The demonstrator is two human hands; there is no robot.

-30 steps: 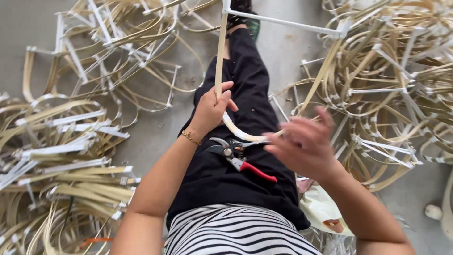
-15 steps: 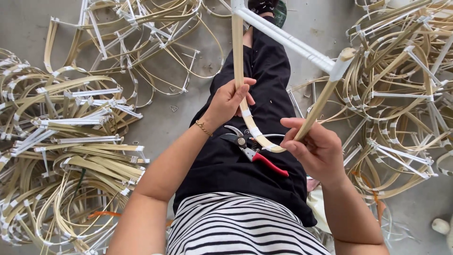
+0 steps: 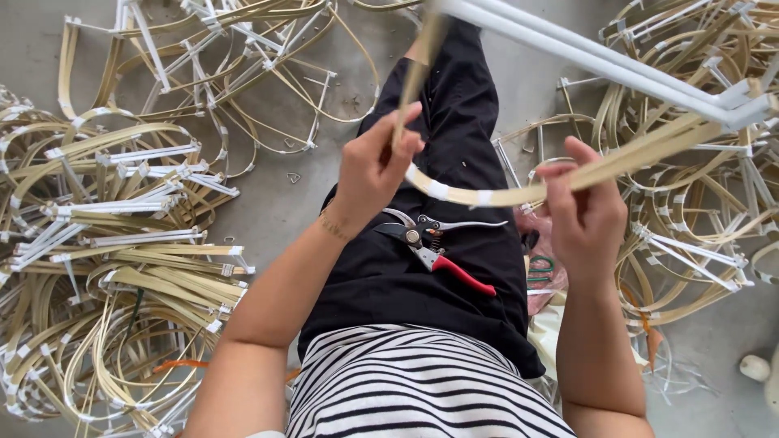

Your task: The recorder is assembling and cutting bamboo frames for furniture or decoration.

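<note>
A: What does the left hand (image 3: 369,174) do?

B: Its grip is clenched on the curved bamboo strip (image 3: 487,195). The fingers pinch it where the strip bends upward, above the lap in black trousers (image 3: 438,276).

A: And the right hand (image 3: 584,215)?

B: Its grip is grasping the same strip further to the right, with the thumb on top and the fingers wrapped below. Between the two hands the strip makes a low curve, and it has some pale tape bands on it.

A: Where does the strip go after the right hand?

B: It rises toward the top right and meets a white frame of thin rods (image 3: 600,69), which crosses the top of the view. The joint itself I cannot see clearly.

A: Is there a tool?

B: Yes, pruning shears (image 3: 438,247) with red handles lie on the lap, just under the left wrist. No hand touches them. The blades point to the left.

A: What is around the person?

B: The concrete floor (image 3: 268,203) carries many bent bamboo frames. A big pile (image 3: 105,268) lies at the left edge of the floor, another pile (image 3: 698,219) at the right edge, and more frames (image 3: 235,57) at the far side. The person wears a striped shirt (image 3: 414,385), black and white.
</note>
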